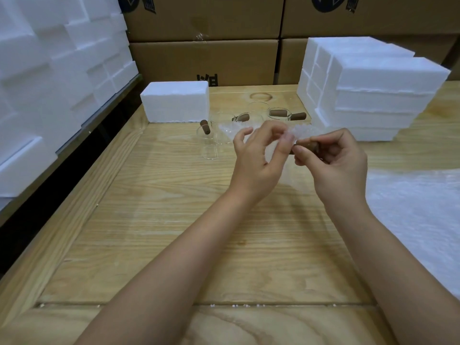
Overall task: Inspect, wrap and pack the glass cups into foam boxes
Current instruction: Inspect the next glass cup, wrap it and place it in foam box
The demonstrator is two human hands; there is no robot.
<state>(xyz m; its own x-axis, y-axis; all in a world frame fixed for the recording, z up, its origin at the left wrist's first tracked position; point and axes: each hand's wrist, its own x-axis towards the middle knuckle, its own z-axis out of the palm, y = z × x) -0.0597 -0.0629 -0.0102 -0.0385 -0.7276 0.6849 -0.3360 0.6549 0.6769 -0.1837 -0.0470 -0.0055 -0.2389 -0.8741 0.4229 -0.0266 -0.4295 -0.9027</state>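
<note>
Both hands are raised over the middle of the wooden table (174,220). My right hand (333,165) grips the brown wooden handle (310,146) of a glass cup that is mostly hidden behind my hands. My left hand (258,160) pinches a sheet of clear bubble wrap (305,133) against that cup. Behind them stand several bare glass cups with brown handles: one on the left (207,139), one in the middle (242,118) and one on the right (280,114). A closed white foam box (175,102) sits at the back left of the table.
A stack of white foam boxes (368,90) rises at the back right. More foam boxes (49,78) are piled along the left wall. Bubble wrap sheets (418,207) lie on the table at the right. Cardboard cartons (204,61) close off the back.
</note>
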